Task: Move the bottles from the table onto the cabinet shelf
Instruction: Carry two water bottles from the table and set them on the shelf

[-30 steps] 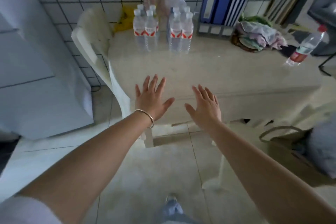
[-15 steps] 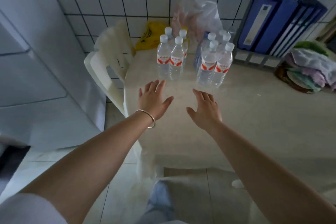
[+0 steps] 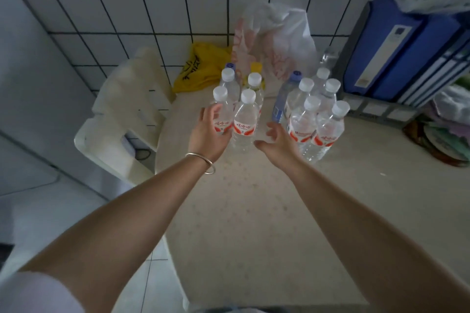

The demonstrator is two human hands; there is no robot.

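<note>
Two clusters of clear water bottles with white caps and red labels stand at the back of the beige table point(image 3: 254, 211). The left cluster point(image 3: 244, 119) holds several bottles; the right cluster point(image 3: 315, 122) holds several more, with a blue-labelled bottle point(image 3: 282, 99) behind it. My left hand point(image 3: 208, 132), with a bracelet on the wrist, is open and curves beside the front left bottle point(image 3: 221, 109), its fingers just at the label. My right hand point(image 3: 278, 141) is open between the two clusters, fingers spread, holding nothing.
A white plastic chair point(image 3: 122, 119) stands left of the table by a grey cabinet point(image 3: 30, 84). Behind the bottles lie a yellow bag point(image 3: 201, 66) and a white plastic bag point(image 3: 274, 38). Blue binders point(image 3: 407, 40) sit at the right against the tiled wall.
I have stepped closer to the table. Both hands moved forward from mid-table to the bottles, the left reaching the front left bottle, the right arriving between the clusters.
</note>
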